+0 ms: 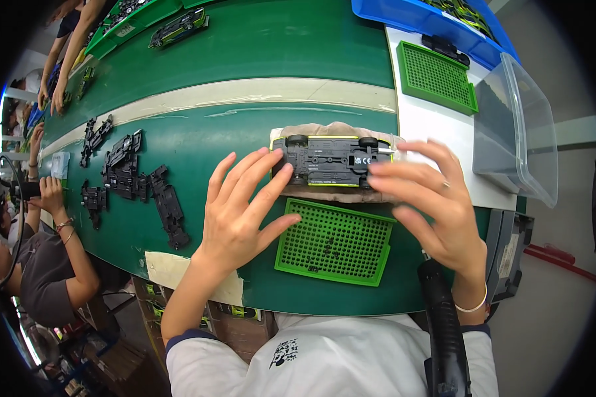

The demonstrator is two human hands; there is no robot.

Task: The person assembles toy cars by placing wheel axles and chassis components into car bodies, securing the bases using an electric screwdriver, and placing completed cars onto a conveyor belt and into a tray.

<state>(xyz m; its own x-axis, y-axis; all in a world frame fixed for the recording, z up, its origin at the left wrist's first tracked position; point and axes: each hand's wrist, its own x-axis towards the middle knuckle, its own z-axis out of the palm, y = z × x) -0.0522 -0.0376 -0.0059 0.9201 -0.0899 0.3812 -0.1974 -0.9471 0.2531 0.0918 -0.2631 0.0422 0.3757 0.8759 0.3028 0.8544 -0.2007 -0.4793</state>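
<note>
A toy car (328,162) lies wheels-up on a beige cloth pad (331,132), its black underside facing me and yellow-green body edges showing. My left hand (242,202), fingers spread, has its fingertips at the car's left end. At the right end my right hand (437,205) reaches over with fingers stretched and thumb apart, its fingertips by the wheels. Below the pad is a green grid tray (334,241) with several tiny dark parts, probably screws. A black power screwdriver (440,317) stands upright beside my right forearm.
Several black chassis plates (122,169) are heaped on the green table to the left. Upper right hold a second green tray (437,76), a clear plastic bin (520,132) and a blue crate (430,20). Another toy car (179,28) lies far left. Co-workers' hands (51,195) are at the left edge.
</note>
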